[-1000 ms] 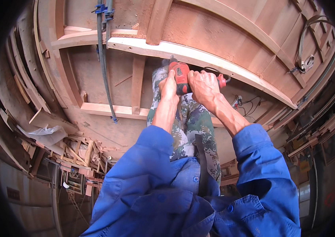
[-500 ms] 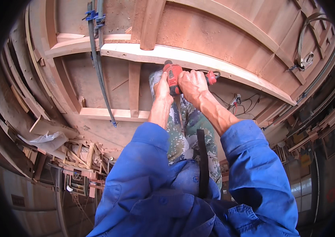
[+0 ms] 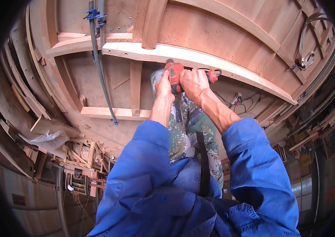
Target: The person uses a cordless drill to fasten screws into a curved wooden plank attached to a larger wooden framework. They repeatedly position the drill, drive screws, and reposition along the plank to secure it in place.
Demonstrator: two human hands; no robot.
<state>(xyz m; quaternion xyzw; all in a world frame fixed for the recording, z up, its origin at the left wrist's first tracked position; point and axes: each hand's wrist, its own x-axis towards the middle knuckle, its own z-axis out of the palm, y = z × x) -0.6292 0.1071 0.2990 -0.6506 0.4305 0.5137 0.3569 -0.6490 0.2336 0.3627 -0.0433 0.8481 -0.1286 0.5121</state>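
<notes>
Both my hands grip a red corded drill (image 3: 175, 75), its dark nose directed up against the near edge of a pale curved wooden beam (image 3: 199, 57). My left hand (image 3: 164, 85) wraps the left side of the body. Around the handle, which juts to the right, closes my right hand (image 3: 193, 82). The handle's red end shows past my knuckles, with a black cord looping off it. Whether a bit enters the wood is hidden from this angle. Two small holes show near the beam's left end.
Long bar clamps (image 3: 100, 59) with blue fittings cross the frame at left. Wooden ribs (image 3: 135, 89) join the beam. Tangled wires (image 3: 244, 102) lie beyond my right forearm. Coiled straps (image 3: 305, 39) sit at far right, and scrap wood (image 3: 82, 156) is piled lower left.
The view has shifted slightly, so the scene sits a little to the right. Both hands keep the same hold on the drill, which stays at the beam's edge.
</notes>
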